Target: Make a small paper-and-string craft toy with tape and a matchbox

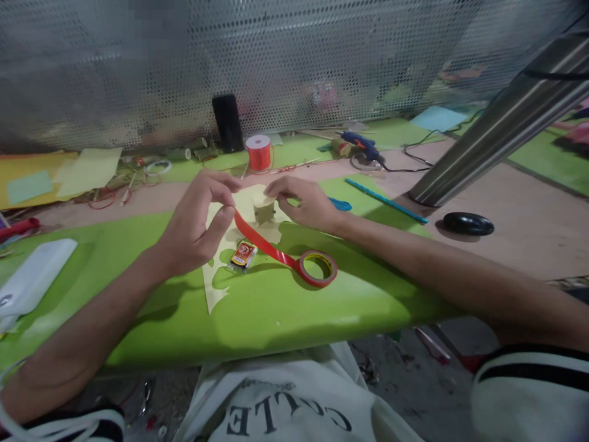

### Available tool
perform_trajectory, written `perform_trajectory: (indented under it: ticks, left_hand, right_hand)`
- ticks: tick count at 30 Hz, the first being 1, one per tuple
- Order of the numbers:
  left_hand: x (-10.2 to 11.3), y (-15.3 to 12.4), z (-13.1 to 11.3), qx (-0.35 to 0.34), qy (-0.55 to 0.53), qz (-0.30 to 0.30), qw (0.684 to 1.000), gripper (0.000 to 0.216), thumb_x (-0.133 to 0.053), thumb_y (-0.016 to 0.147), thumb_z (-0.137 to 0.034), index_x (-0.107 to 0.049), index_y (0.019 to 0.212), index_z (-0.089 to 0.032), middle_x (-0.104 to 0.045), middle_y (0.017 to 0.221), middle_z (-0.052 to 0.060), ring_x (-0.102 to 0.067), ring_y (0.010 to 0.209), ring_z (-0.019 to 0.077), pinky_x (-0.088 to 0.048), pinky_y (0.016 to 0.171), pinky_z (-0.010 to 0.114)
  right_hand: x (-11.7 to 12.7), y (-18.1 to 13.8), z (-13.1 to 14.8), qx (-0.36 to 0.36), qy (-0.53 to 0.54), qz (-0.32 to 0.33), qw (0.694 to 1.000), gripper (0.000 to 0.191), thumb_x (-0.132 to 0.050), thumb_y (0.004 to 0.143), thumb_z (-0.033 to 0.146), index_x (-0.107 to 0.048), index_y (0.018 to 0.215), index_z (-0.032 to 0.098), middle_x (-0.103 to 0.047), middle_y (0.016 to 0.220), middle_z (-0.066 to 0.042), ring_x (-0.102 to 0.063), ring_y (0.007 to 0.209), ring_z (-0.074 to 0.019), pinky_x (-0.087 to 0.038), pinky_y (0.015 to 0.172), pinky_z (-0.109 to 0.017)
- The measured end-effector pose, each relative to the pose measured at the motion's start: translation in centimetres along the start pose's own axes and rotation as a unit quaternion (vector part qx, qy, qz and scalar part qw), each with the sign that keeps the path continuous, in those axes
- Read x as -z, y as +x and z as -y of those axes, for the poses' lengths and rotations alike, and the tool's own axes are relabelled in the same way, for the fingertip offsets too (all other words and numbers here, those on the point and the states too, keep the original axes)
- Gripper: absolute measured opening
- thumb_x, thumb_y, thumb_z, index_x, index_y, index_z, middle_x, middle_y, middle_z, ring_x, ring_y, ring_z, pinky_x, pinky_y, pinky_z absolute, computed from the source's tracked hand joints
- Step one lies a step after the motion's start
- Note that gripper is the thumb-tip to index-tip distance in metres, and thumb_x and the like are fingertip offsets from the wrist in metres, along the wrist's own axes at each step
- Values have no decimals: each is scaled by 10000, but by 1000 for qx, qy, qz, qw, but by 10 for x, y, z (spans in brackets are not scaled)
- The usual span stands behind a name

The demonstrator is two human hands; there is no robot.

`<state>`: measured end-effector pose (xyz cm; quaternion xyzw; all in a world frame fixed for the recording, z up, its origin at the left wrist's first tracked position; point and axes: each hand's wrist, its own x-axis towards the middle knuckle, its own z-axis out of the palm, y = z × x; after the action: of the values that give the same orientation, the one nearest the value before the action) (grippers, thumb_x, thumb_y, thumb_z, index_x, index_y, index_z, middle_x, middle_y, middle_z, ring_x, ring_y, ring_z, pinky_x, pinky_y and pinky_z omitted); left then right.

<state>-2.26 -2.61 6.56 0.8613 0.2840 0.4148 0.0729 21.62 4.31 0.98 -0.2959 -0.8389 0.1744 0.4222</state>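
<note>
The left hand [197, 227] hovers just above the bright green sheet [276, 313] covering the table. Its thumb & forefinger are closed in a pinch on the free end of the glossy red tape strip [262, 242], the other fingers loosely curled. The strip runs taut down & to the right to the flat roll of red adhesive tape [317, 268] w/ a yellow core, which lies on the green sheet near the front edge. The right hand [306, 202] sits opposite, fingertips closed on the upper edge of the pale yellow cut-out paper sheet [251, 199], which lies under the strip betw. the two hands. Whether the tape end touches the paper is hard to tell, since the view is blurred at the pinch. Just beside the strip, on the paper's lower part, lies a small orange-and-yellow packet [242, 256]. Behind the hands stand a spool of red thread [258, 152] & a black upright rectangular block [227, 123], the latter against the perforated metal screen [322, 61]. A blue hot-glue gun [363, 144] w/ a black cable lies further right. A thin teal stick [386, 201] lies diagonally to the right of the right hand. A black oval object [468, 224] rests on bare wood beyond it, near the foot of a slanted grey metal post [497, 123]. At far left a white oblong plastic piece [32, 279] lies on the green sheet.
</note>
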Motion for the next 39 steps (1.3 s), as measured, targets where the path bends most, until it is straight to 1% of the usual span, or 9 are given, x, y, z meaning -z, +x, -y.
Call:
perform_trajectory:
  ticks: [7,11,14,17,25,29,34,37,39]
  left_hand:
    - [2,0,0,5,-1,-6,1000,31,-478,976,-236,-496,998,-226,-585,1159,96,-602,1107,227,-564,874,422]
    - [2,-1,2,4,0,-5,1000,37,-487,980,-257,-502,1007,-236,-586,1167,96,-599,1110,236,-562,872,420]
    - [1,0,3,-1,-4,-10,1000,38,-507,975,-276,-508,995,-244,-599,1146,88,-610,1083,246,-551,882,433]
    - [0,0,4,-15,-14,-14,1000,40,-509,971,-258,-512,995,-226,-598,1136,94,-610,1081,246,-541,878,436]
    - [1,0,4,-17,-9,-9,1000,46,-506,967,-226,-506,1012,-232,-590,1148,92,-602,1092,240,-538,865,425]
    - [1,0,5,-17,-9,-8,1000,43,-503,970,-236,-508,1009,-219,-587,1146,97,-594,1099,238,-539,845,413]
    - [0,0,7,-5,-19,-15,1000,46,-510,967,-224,-508,1012,-215,-585,1151,100,-588,1101,241,-533,859,425]
    - [-3,2,8,2,-36,-16,999,52,-509,977,-239,-506,1026,-222,-583,1156,97,-590,1104,235,-526,883,426]
    - [-5,4,8,12,-46,-14,999,53,-500,989,-259,-505,1032,-228,-584,1155,89,-589,1119,227,-522,911,423]
  right_hand:
    - [0,-3,-4,36,49,20,998,278,-503,745,88,-526,1005,185,-644,1123,-132,-624,1039,-200,-539,900,-351]
    - [4,-2,3,57,31,33,997,228,-515,870,171,-538,1097,163,-624,1207,-176,-597,1135,-208,-513,978,-350]
    - [3,0,6,61,10,41,997,249,-501,964,320,-567,1152,171,-654,1231,-136,-617,1133,-201,-515,984,-362]
    - [-1,0,4,75,-2,41,996,251,-482,984,348,-601,1130,182,-692,1181,-95,-646,1083,-188,-521,969,-359]
    - [-4,0,0,92,-10,23,995,258,-561,947,363,-577,1145,197,-666,1208,-98,-615,1112,-204,-513,978,-410]
    - [0,1,-2,104,-1,17,994,408,-631,874,350,-517,1235,198,-575,1330,-140,-546,1226,-255,-493,1000,-460]
    - [7,1,-6,-16,28,85,996,608,-664,829,392,-421,1339,167,-537,1358,-175,-550,1230,-278,-459,1038,-502]
    - [8,2,-10,-109,63,139,982,656,-685,804,391,-403,1340,139,-532,1377,-202,-511,1303,-301,-415,1090,-516]
    - [8,3,-11,-138,88,160,973,680,-699,782,371,-389,1351,165,-495,1427,-197,-469,1352,-306,-412,1096,-520]
